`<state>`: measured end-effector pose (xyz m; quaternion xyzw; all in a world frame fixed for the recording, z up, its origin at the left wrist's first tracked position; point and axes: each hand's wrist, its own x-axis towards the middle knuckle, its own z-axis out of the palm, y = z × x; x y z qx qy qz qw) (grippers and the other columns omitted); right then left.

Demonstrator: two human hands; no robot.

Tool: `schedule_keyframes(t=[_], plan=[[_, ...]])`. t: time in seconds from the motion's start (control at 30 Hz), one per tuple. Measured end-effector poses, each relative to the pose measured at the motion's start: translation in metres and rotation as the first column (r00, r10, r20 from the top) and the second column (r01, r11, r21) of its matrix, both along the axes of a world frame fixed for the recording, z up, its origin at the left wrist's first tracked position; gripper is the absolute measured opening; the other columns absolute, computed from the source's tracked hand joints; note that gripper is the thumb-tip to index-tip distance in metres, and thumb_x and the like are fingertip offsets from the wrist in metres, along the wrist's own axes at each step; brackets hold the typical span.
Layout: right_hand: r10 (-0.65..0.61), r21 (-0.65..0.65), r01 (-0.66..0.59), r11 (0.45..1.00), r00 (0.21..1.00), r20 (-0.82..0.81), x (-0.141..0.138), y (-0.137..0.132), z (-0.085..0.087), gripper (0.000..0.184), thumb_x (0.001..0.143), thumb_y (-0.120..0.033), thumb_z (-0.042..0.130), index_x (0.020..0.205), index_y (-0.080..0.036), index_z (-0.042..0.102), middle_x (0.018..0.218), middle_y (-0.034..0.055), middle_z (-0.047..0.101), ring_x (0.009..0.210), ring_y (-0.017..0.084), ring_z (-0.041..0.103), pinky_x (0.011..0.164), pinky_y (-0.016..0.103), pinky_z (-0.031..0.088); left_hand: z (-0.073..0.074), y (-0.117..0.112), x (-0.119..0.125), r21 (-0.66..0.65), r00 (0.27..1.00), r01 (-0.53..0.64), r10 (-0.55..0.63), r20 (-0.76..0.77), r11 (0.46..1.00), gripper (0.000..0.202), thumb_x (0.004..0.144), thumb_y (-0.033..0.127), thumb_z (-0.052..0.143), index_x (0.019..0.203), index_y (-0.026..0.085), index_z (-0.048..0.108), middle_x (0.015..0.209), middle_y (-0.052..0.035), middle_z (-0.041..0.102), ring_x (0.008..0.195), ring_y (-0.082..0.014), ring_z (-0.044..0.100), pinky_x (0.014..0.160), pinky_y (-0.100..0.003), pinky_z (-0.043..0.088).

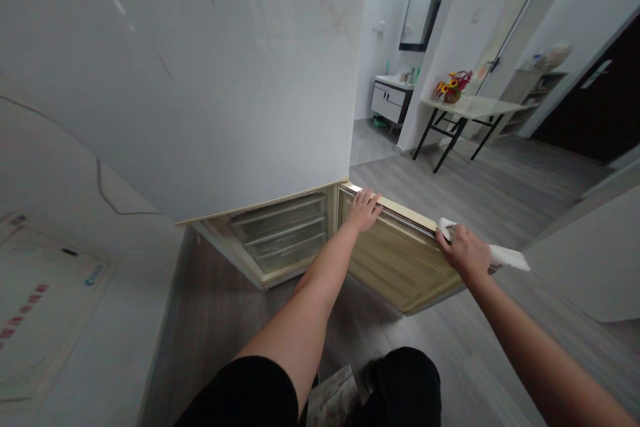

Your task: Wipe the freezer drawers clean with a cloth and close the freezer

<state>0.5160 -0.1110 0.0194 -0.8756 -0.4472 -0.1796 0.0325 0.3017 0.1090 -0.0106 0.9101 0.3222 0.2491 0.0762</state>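
Note:
A low freezer door [405, 260] stands swung open, its yellowish ribbed inner face toward me and a seal along its edge. My left hand [364, 210] rests on the door's top edge near the hinge, fingers stretched over it. At the outer top corner, my right hand [466, 250] is closed around a white cloth [507, 257] pressed to the edge. The cloth's end sticks out to the right. Left of the door is the open freezer compartment [280, 227], with several drawer fronts inside. The large pale upper panel [240, 80] of the fridge sits above it.
The white wall [90, 213] at left bears a loose cable and a cover with red writing. Behind the door stands a folding table [480, 107] with a flower pot [453, 87]. Farther back are a sink cabinet [390, 100] and a dark door [595, 93]. My knees are below.

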Motion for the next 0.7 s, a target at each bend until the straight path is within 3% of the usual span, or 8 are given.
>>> schedule_keyframes(t=[0.13, 0.2, 0.23, 0.3, 0.37, 0.47, 0.63, 0.7], plan=[[-0.033, 0.014, 0.033, 0.999, 0.999, -0.006, -0.019, -0.009, 0.0, 0.062, 0.1, -0.066, 0.032, 0.106, -0.013, 0.062, 0.097, 0.0167, 0.07, 0.088, 0.031, 0.069, 0.073, 0.036, 0.043, -0.023, -0.029, -0.026, -0.145, 0.989, 0.099, -0.081, 0.122, 0.985, 0.076, 0.097, 0.049, 0.052, 0.16, 0.016, 0.026, 0.171, -0.0134, 0.012, 0.159, -0.0275, 0.003, 0.128, -0.048, 0.013], [-0.049, 0.008, 0.049, 0.999, 0.999, -0.02, -0.037, -0.016, 0.004, 0.064, 0.1, -0.067, 0.03, 0.108, -0.012, 0.062, 0.098, 0.0171, 0.07, 0.089, 0.032, 0.069, 0.074, 0.037, 0.045, -0.043, -0.063, -0.044, -0.339, 0.978, 0.143, -0.081, 0.19, 0.93, 0.077, 0.095, 0.049, 0.055, 0.16, 0.02, 0.026, 0.171, -0.0123, 0.012, 0.158, -0.0286, 0.009, 0.127, -0.049, 0.017], [-0.054, 0.004, 0.054, 0.999, 0.998, -0.029, -0.047, -0.02, 0.006, 0.064, 0.1, -0.067, 0.029, 0.109, -0.012, 0.062, 0.1, 0.0173, 0.07, 0.09, 0.033, 0.069, 0.074, 0.038, 0.046, -0.055, -0.085, -0.054, -0.484, 0.975, 0.177, -0.087, 0.203, 0.857, 0.077, 0.093, 0.049, 0.057, 0.159, 0.022, 0.028, 0.169, -0.0133, 0.02, 0.156, -0.0295, 0.019, 0.126, -0.049, 0.023], [-0.059, -0.007, 0.058, 0.998, 0.997, -0.053, -0.068, -0.03, 0.01, 0.065, 0.101, -0.066, 0.029, 0.111, -0.011, 0.061, 0.103, 0.018, 0.069, 0.093, 0.035, 0.069, 0.076, 0.04, 0.048, -0.08, -0.137, -0.075, -0.786, 0.976, 0.185, -0.015, 0.218, 0.59, 0.074, 0.095, 0.048, 0.055, 0.158, 0.018, 0.029, 0.155, -0.0193, 0.046, 0.143, -0.0304, 0.046, 0.116, -0.05, 0.038], [-0.055, -0.022, 0.053, 0.998, 0.995, -0.079, -0.09, -0.042, 0.012, 0.065, 0.101, -0.066, 0.029, 0.113, -0.01, 0.06, 0.104, 0.0191, 0.067, 0.096, 0.036, 0.069, 0.077, 0.042, 0.049, -0.104, -0.196, -0.095, -0.831, 0.974, 0.217, -0.053, 0.222, 0.512, 0.075, 0.09, 0.047, 0.062, 0.154, 0.017, 0.037, 0.139, -0.0186, 0.061, 0.12, -0.0295, 0.064, 0.104, -0.048, 0.05], [-0.018, -0.058, 0.01, 0.998, 0.99, -0.136, -0.127, -0.059, 0.012, 0.063, 0.101, -0.065, 0.031, 0.118, -0.009, 0.057, 0.107, 0.0203, 0.066, 0.097, 0.036, 0.069, 0.079, 0.042, 0.051, -0.138, -0.277, -0.118, -0.824, 0.903, 0.43, -0.159, 0.4, 0.37, 0.084, 0.081, 0.051, 0.074, 0.151, 0.02, 0.043, 0.142, -0.0178, 0.058, 0.112, -0.0293, 0.066, 0.099, -0.048, 0.052], [0.083, -0.084, -0.098, 0.992, 0.982, -0.171, -0.205, -0.076, 0.009, 0.049, 0.1, -0.052, 0.043, 0.121, -0.009, 0.052, 0.111, 0.0204, 0.062, 0.097, 0.035, 0.068, 0.079, 0.041, 0.051, -0.183, -0.354, -0.132, -0.876, 0.807, 0.411, 0.348, 0.478, 0.252, 0.104, 0.071, 0.057, 0.081, 0.158, 0.028, 0.031, 0.16, -0.0185, 0.036, 0.135, -0.0387, 0.049, 0.104, -0.055, 0.047], [0.125, -0.064, -0.136, 0.989, 0.979, -0.159, -0.24, -0.075, 0.008, 0.045, 0.099, -0.046, 0.047, 0.119, -0.007, 0.052, 0.11, 0.0208, 0.061, 0.097, 0.034, 0.067, 0.08, 0.04, 0.051, -0.194, -0.362, -0.138, -0.855, 0.739, 0.431, 0.432, 0.517, 0.288, 0.113, 0.067, 0.058, 0.084, 0.16, 0.032, 0.024, 0.163, -0.0159, 0.032, 0.146, -0.0402, 0.037, 0.115, -0.057, 0.037]])
